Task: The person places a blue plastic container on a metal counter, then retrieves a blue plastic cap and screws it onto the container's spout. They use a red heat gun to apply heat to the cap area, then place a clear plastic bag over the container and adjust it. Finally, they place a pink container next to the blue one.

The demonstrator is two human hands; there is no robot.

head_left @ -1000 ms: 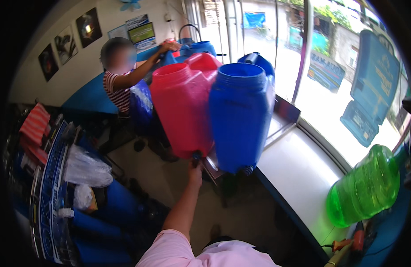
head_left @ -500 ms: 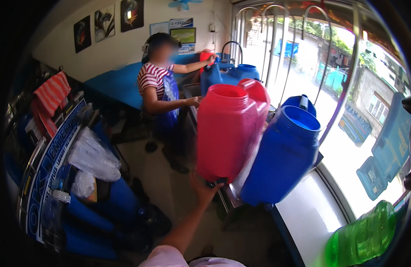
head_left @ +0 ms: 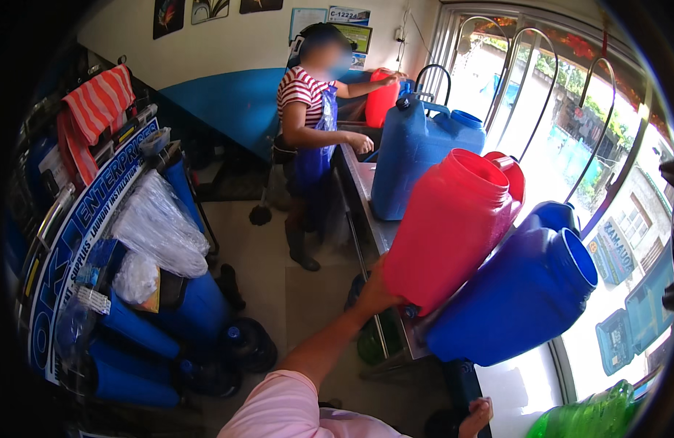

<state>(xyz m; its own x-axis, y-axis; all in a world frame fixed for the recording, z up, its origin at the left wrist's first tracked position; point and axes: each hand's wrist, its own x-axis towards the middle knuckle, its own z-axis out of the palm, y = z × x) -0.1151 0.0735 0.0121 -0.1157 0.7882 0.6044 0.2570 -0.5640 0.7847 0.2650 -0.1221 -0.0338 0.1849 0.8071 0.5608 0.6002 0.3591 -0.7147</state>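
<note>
A red plastic water jug, uncapped and tilted, stands on the metal counter. My left hand grips its lower left edge, with some fingers hidden behind it. Right beside it leans a blue water jug, its wide mouth uncovered and facing up and right. My right hand is low at the bottom, near the white ledge, with fingers curled in and nothing visible in them. Farther back, a larger blue jug with a small dark cap and a wide opening sits on the counter.
A co-worker in a striped shirt and blue apron stands at the far end, one hand near another red jug. A green bottle lies lower right. At left are a signboard, plastic-wrapped goods and dark round bottles on the floor.
The view has shifted, so the jugs appear farther right. Both near jugs now lean more to the right. My left hand stays at the red jug's base; my right hand has come into view.
</note>
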